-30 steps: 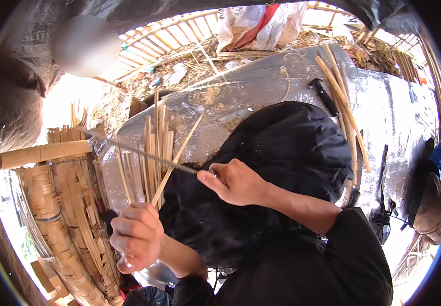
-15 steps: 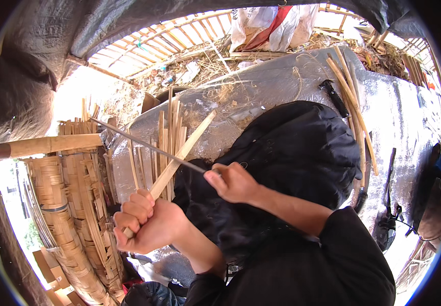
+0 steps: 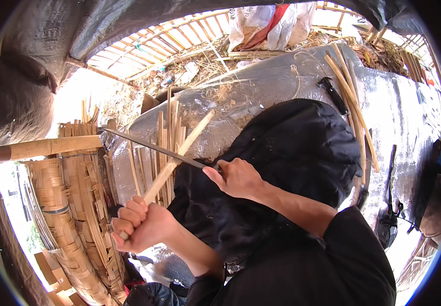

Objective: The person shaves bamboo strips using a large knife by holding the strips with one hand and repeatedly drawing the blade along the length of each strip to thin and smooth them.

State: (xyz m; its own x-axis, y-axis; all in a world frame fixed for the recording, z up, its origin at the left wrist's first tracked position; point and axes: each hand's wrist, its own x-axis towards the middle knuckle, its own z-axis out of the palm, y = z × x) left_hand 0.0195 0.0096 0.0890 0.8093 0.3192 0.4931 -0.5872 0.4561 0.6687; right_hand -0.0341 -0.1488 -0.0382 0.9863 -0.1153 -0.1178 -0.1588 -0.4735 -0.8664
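Note:
My left hand (image 3: 141, 224) is closed round the lower end of a pale bamboo strip (image 3: 196, 133), which slants up and to the right. In my right hand (image 3: 238, 178) is the handle of a long, thin-bladed knife (image 3: 151, 146); my fingers hide most of that handle. The blade points up and left and crosses the strip about midway, touching it or very close. Black cloth (image 3: 302, 137) covers my lap beneath both hands. Several thin bamboo strips (image 3: 164, 137) stand just beyond the knife blade.
Rolls of woven bamboo (image 3: 52, 199) stand at the left, under a horizontal bamboo pole (image 3: 57, 146). Silvery sheeting (image 3: 261, 76) spreads over the ground. Long sticks (image 3: 353, 97) and a black-handled tool (image 3: 332, 96) lie at the right. A white and red sack (image 3: 261, 28) sits at the back.
The knife blade has shifted slightly right and down along its length across the strip. My left hand has rolled a little with the strip. My right hand has moved slightly.

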